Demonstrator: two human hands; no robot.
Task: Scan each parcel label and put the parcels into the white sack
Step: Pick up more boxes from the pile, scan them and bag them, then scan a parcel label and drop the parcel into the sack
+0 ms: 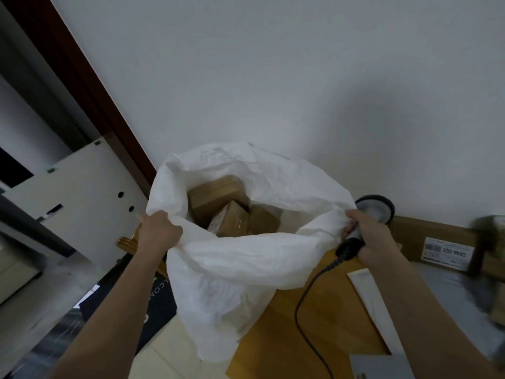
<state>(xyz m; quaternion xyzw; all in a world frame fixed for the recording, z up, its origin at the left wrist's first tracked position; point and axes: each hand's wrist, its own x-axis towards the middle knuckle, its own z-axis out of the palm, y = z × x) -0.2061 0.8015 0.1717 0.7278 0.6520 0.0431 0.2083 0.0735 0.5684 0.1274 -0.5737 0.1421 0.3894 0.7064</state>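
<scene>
Both hands hold the white sack (232, 269) open at the tabletop (328, 310) edge.

The left hand (159, 231) pinches the rim; the right hand (369, 236) grips rim and barcode scanner (363, 222) together. Brown parcels (232, 212) lie inside; a labelled parcel (437, 239) waits beside. Best keep the mouth wide and taut.

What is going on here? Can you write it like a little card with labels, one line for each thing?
sack: the white sack is held open at the table edge
inside the sack: at least three brown boxes
left hand: the left hand grips the sack's left rim
right hand: the right hand holds the scanner and pinches the sack's right rim
cable: a black cable trails from the scanner over the wooden table
still outside: a flat parcel with a barcode label
</scene>
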